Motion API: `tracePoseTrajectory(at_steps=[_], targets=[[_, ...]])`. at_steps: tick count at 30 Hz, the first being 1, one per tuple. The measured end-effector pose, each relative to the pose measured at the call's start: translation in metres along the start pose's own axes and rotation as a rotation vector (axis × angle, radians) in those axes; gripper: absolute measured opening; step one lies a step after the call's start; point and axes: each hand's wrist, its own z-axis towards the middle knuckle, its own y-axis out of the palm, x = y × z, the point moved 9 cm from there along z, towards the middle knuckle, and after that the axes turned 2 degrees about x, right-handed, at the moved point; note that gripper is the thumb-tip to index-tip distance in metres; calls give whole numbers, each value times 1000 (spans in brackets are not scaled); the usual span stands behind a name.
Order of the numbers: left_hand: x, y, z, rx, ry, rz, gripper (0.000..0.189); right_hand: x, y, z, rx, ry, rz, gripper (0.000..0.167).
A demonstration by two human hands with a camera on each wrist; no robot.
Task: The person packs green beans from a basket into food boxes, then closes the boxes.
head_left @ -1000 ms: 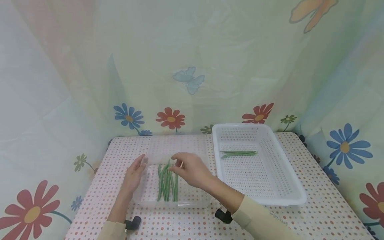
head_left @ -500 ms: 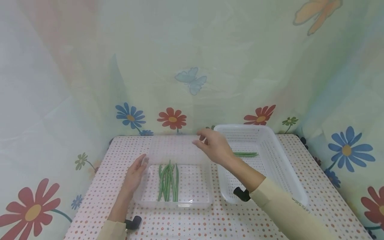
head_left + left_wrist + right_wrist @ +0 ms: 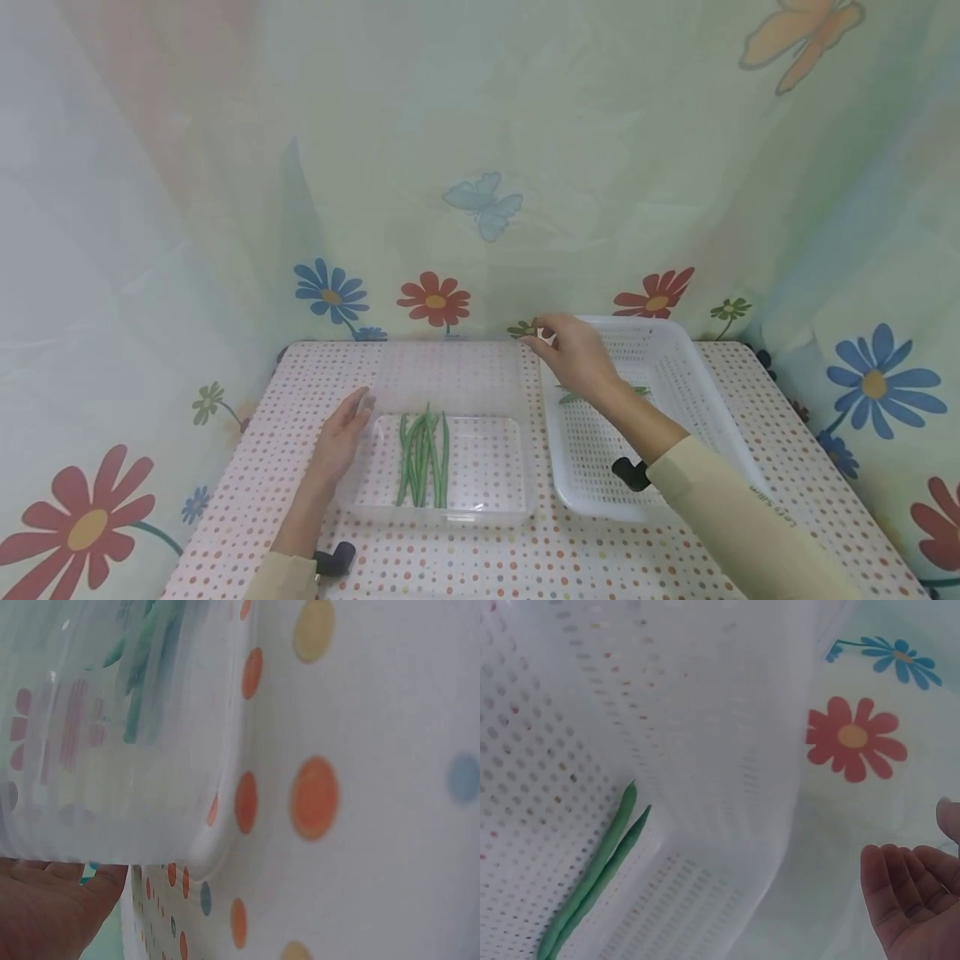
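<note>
Several green beans (image 3: 423,460) lie lengthwise in a bunch in the left half of a clear plastic box (image 3: 491,510), whose transparent lid (image 3: 450,365) is raised behind it. My left hand (image 3: 336,443) rests along the box's left side with fingers extended; the left wrist view has it by the box wall. Over the left rim of a white perforated basket (image 3: 727,433) hovers my right hand (image 3: 576,357). In the right wrist view that hand (image 3: 922,892) has loosely bent fingers, thumb apart, nothing between them. Two beans (image 3: 592,881) lie side by side on the basket floor, partly hidden by my arm in the head view.
The box and basket stand side by side on a table (image 3: 450,562) covered in a dotted cloth. Behind and at both sides hangs a flowered sheet (image 3: 480,108). Black wrist mounts (image 3: 336,560) show beneath both forearms.
My right hand has moved from above the beans in the box, rightward to the basket. The left hand has stayed at the box's side.
</note>
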Motion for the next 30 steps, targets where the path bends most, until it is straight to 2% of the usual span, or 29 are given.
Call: tracePoseTrajectory(at_steps=[8,17,30], targets=[[0,1,0,-4,17,-8,50,35,3,-4,-7,58,-41,38],[1,1,-1,4,16,-6,50,75,10,-9,-22,123,-82,33],[2,0,-2,8,6,-10,51,106,21,-19,-75,233,-114,37]])
